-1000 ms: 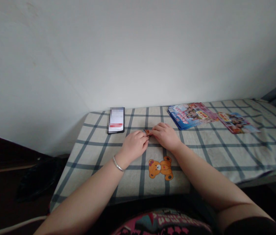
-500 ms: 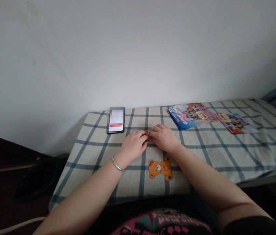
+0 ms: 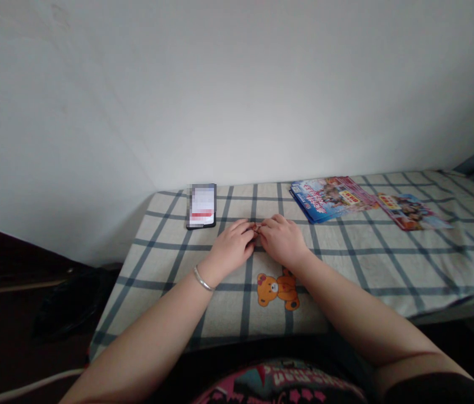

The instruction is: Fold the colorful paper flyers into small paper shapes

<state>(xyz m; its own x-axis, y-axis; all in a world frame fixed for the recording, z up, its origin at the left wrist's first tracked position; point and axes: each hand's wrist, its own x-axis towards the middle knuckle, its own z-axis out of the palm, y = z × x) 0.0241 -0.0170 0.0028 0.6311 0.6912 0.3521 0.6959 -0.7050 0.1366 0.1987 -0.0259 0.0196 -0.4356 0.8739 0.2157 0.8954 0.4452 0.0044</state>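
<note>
My left hand point(image 3: 231, 247) and my right hand point(image 3: 282, 240) rest together on a checked cloth point(image 3: 346, 264), fingertips meeting in a pinch. Between them sits a tiny orange-red piece point(image 3: 256, 227), mostly hidden by the fingers; I cannot make out what it is. A silver bangle point(image 3: 202, 279) circles my left wrist. An orange bear print point(image 3: 277, 288) lies on the cloth just below my hands.
A phone point(image 3: 202, 206) with a lit screen lies at the back left of the cloth. A stack of colourful booklets point(image 3: 329, 197) and one more booklet point(image 3: 409, 210) lie at the back right. A white wall stands behind; dark floor drops off left.
My hands have closed a little tighter over the small piece, so less of it shows. The view has shifted slightly.
</note>
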